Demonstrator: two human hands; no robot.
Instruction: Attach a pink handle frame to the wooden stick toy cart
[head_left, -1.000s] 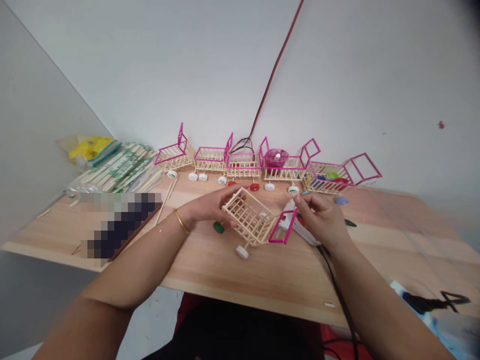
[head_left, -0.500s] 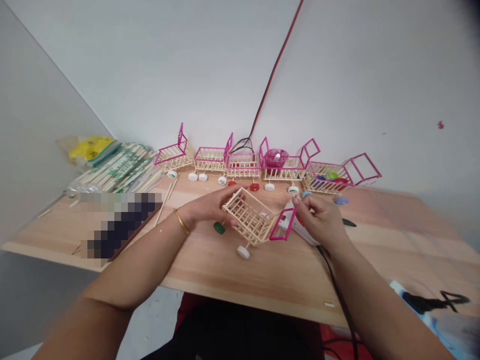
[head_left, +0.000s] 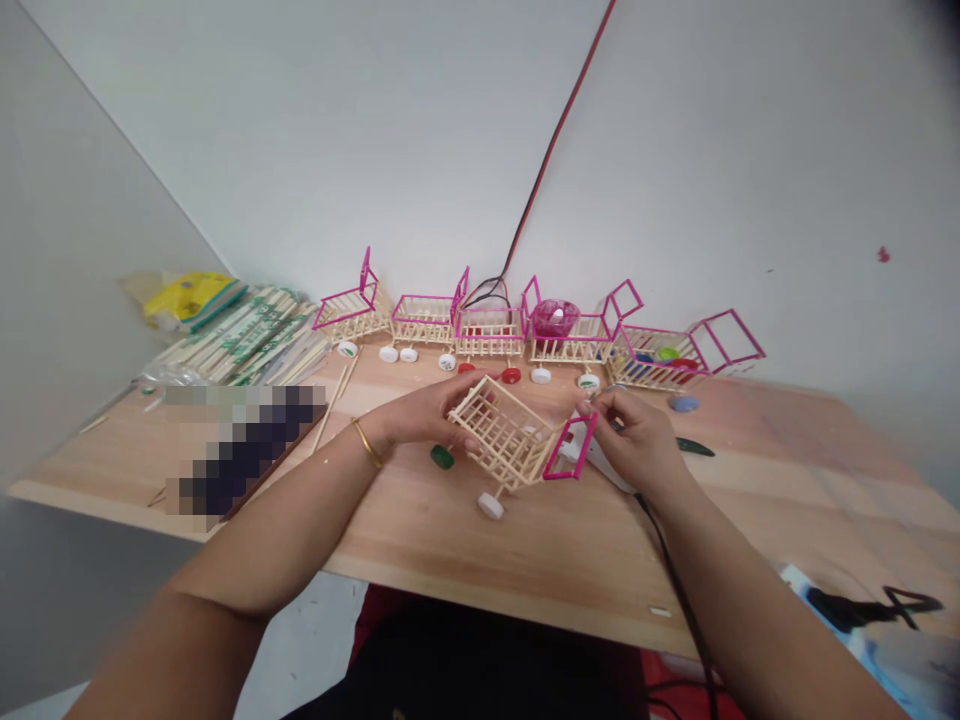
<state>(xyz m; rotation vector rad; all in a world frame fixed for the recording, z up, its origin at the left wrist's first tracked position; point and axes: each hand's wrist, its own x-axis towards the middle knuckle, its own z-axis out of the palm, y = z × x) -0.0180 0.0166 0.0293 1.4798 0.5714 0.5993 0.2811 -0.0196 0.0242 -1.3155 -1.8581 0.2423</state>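
Observation:
My left hand point(head_left: 431, 412) is closed around the left end of a small cart point(head_left: 504, 435) made of pale wooden sticks. The cart is tilted, with a green bottle-cap wheel point(head_left: 442, 457) and a white bottle-cap wheel point(head_left: 491, 506) showing below. A pink stick handle frame point(head_left: 568, 473) juts from its right end. My right hand point(head_left: 636, 440) is pinched at the top right corner of that frame; whatever lies between the fingertips is too small to make out. Under the right hand lies a white corded tool point(head_left: 606, 466), looking like a glue gun, partly hidden.
Several finished-looking stick carts point(head_left: 491, 345) line the wall, one bearing a pink bowl point(head_left: 555, 318). Wrapped chopsticks point(head_left: 255, 325) lie at the left beside a yellow packet point(head_left: 191, 298). A black cord point(head_left: 679, 580) runs over the front edge. A dark green blade-like piece point(head_left: 695, 447) lies right.
My right hand has shifted slightly at the corner of the pink frame, its fingertips still pinched. The cart in my left hand keeps nearly the same tilt.

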